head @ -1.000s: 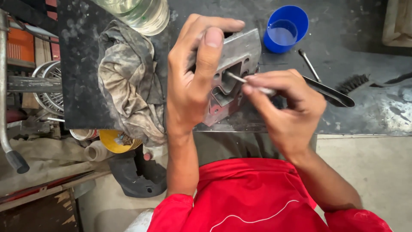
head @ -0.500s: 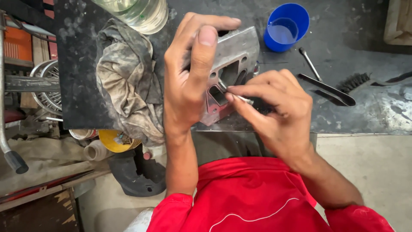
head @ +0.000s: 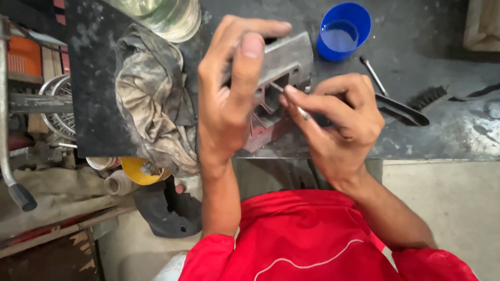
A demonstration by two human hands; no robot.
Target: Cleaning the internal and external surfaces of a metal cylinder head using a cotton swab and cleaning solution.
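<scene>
The left hand (head: 229,99) wraps around a grey metal block with square holes and a red bottom (head: 281,83), thumb across its top and fingers over the far side. It holds the block up, tilted, just above the near edge of the dark, stained tabletop (head: 448,135). The right hand (head: 344,119) pinches a thin silver metal pick (head: 291,101) between thumb and first fingers, and the pick's tip pokes into one of the holes.

The block looks hard and heavy. It will not bend, so a full, tight hold on its flat sides seems best. It may be greasy and could slip. The pick looks light and stiff, and it is best held near the tip, like a pencil.

A dirty grey rag (head: 156,104) lies toward the left edge. A blue plastic cup (head: 344,31) stands near the far edge, and a black brush (head: 411,106) lies to the right.
</scene>
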